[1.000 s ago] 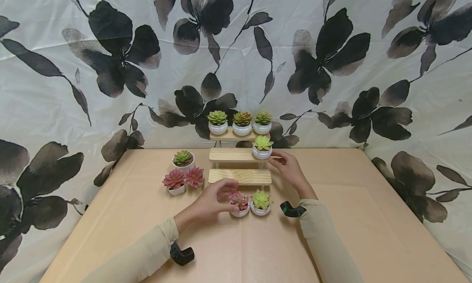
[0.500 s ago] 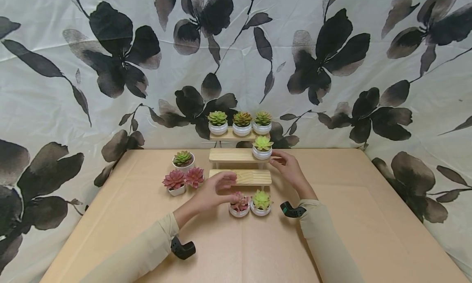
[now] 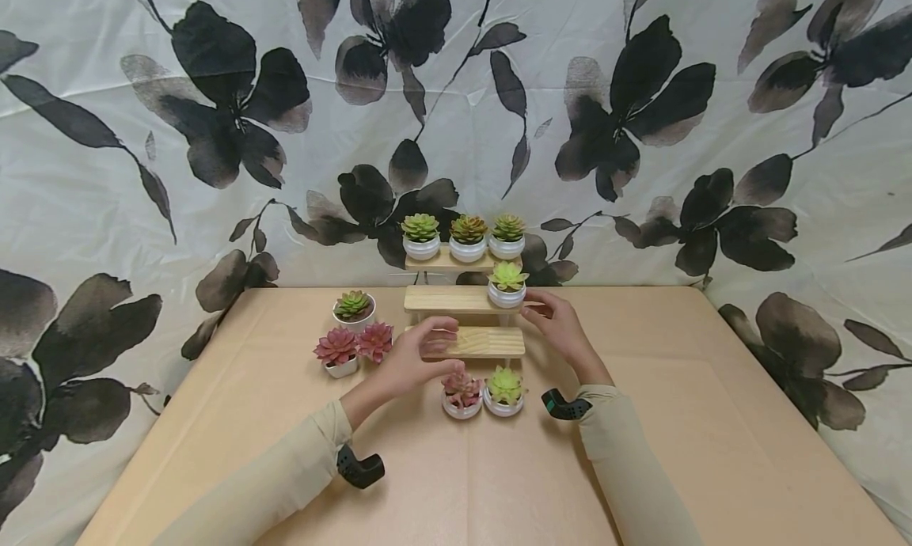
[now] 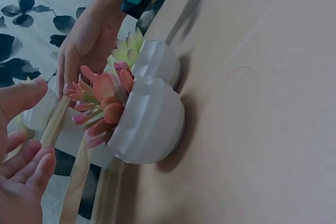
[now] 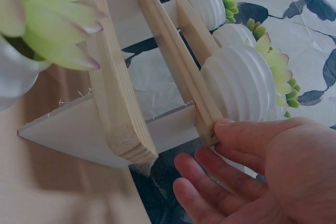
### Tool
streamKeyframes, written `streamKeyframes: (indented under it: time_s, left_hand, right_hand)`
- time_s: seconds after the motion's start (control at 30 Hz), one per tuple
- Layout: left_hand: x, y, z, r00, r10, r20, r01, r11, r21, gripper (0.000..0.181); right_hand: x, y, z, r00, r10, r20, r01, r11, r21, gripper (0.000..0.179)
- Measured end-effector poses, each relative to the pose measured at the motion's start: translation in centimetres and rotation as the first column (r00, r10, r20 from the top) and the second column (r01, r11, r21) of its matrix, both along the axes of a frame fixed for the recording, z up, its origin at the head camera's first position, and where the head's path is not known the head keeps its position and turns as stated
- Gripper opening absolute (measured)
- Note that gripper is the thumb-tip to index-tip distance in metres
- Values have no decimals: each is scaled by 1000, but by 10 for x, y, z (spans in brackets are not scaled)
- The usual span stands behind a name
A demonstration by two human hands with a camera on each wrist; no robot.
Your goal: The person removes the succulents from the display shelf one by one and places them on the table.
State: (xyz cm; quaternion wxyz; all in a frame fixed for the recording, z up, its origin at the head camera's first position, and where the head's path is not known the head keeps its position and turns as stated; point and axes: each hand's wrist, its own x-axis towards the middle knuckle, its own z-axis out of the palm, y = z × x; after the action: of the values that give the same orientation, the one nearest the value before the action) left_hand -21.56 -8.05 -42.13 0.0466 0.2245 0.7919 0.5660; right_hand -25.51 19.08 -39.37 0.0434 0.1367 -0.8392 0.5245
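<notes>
My right hand pinches the right end of the middle shelf of a three-tier wooden display stand, thumb over the edge and a finger beneath. A light-green succulent in a white ribbed pot stands on that shelf by my thumb. My left hand is in front of the stand's lower left side, thumb and fingers spread apart with nothing between them. Its thumb is just above a pink succulent in a white round pot, which sits on the table before the stand. Beside this is a yellow-green potted succulent.
Three potted succulents, including a reddish-green one, line the top shelf. Left of the stand, a green succulent and two dark-pink ones stand grouped on the tan table. A floral cloth hangs behind.
My left hand has drawn up and away from the pink succulent's pot, toward the stand's lower shelves. The right hand stays at the middle shelf, and the pots keep their places.
</notes>
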Motion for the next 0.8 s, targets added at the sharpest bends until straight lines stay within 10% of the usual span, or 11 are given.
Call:
streamKeyframes:
  time_s: [0.8]
  left_hand:
    - [-18, 12, 15, 995, 83, -60, -80, 996, 41, 59]
  right_hand:
    - [0, 1, -1, 1000, 16, -23, -16, 1000, -22, 47]
